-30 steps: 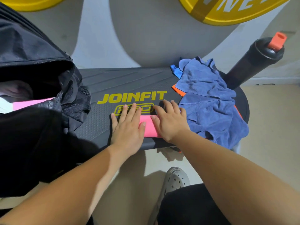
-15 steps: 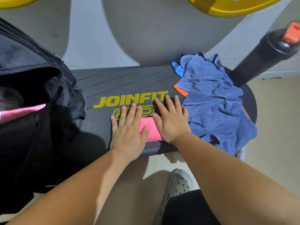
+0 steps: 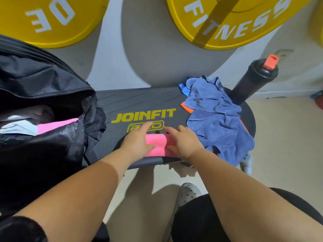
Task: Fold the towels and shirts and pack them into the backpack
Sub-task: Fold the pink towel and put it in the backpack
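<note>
Pink folded towel [image 3: 157, 145] lies at near edge of step board [image 3: 139, 100]; my left hand [image 3: 137, 142] and right hand [image 3: 184, 143] press it, fingers flat, gripping nothing; open backpack [image 3: 43, 95] just left; blue towel [image 3: 215, 117] heaped right, overhanging the edge; board surface shows between them.

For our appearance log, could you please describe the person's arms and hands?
Both forearms are bare; the left hand and right hand show no gloves, rings or watch. What looks like a black sleeve edge shows near the left elbow.
</note>
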